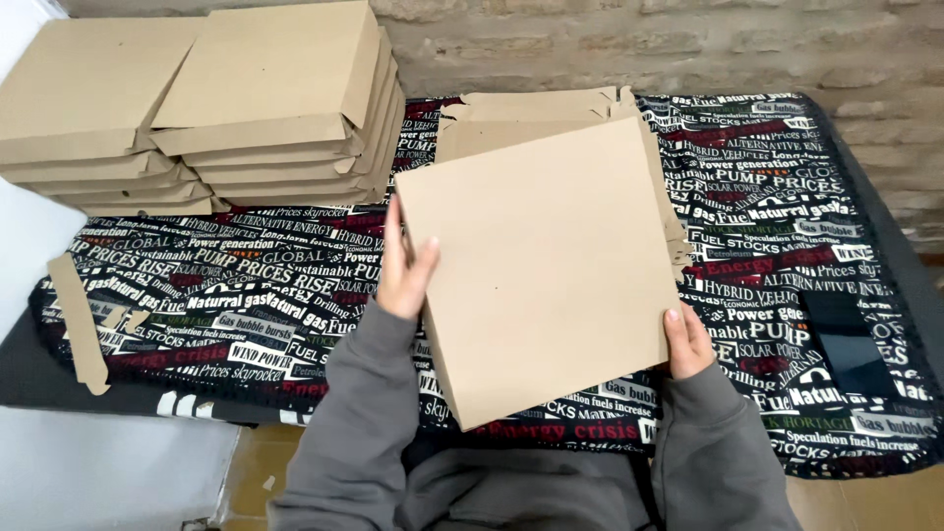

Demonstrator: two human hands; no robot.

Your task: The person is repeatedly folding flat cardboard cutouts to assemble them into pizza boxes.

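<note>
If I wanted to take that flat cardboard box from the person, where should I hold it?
Probably by its two opposite side edges, one hand from each side, as the left hand and right hand do now. The folded box is wide, flat and tilted, so one hand might let it swing.

Your folded box [546,270] sits centre, flat blanks [536,118] behind it, stacked boxes [206,108] far left, cardboard scraps [79,324] near left.

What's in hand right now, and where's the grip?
A flat folded cardboard box, held by both hands: left hand grips its left edge near the upper corner, right hand grips its lower right edge.
</note>
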